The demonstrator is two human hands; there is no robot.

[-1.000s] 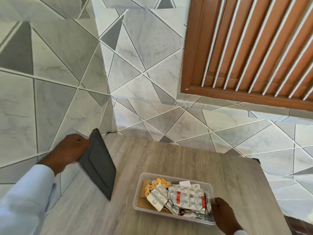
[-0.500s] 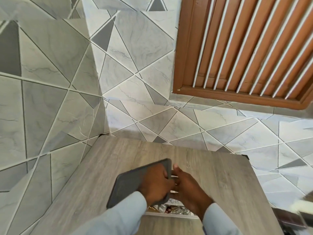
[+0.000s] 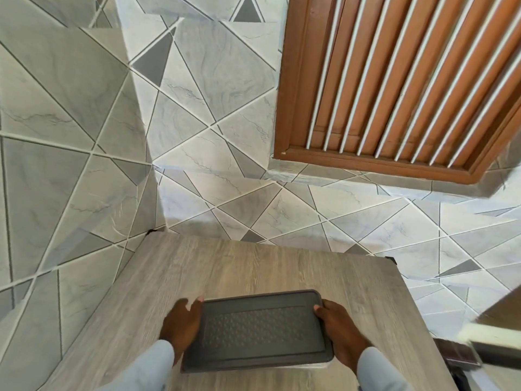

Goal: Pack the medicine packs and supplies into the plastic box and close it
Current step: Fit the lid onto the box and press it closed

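A dark grey lid (image 3: pixel 259 331) with a dotted panel lies flat on top of the plastic box, of which only a thin clear strip (image 3: pixel 253 368) shows under the lid's near edge. My left hand (image 3: pixel 181 324) grips the lid's left end and my right hand (image 3: pixel 339 331) grips its right end, fingers curled over the edges. The medicine packs are hidden beneath the lid.
The box stands near the front of a grey wood-grain table (image 3: pixel 253 266) set in a tiled corner. A brown louvred window (image 3: pixel 394 80) is above on the right wall. A dark object (image 3: pixel 456 354) sits off the table's right edge.
My left hand carried the lid from the table's left side over the box. It now lies flat on the box with both hands at its ends; the packs are covered.
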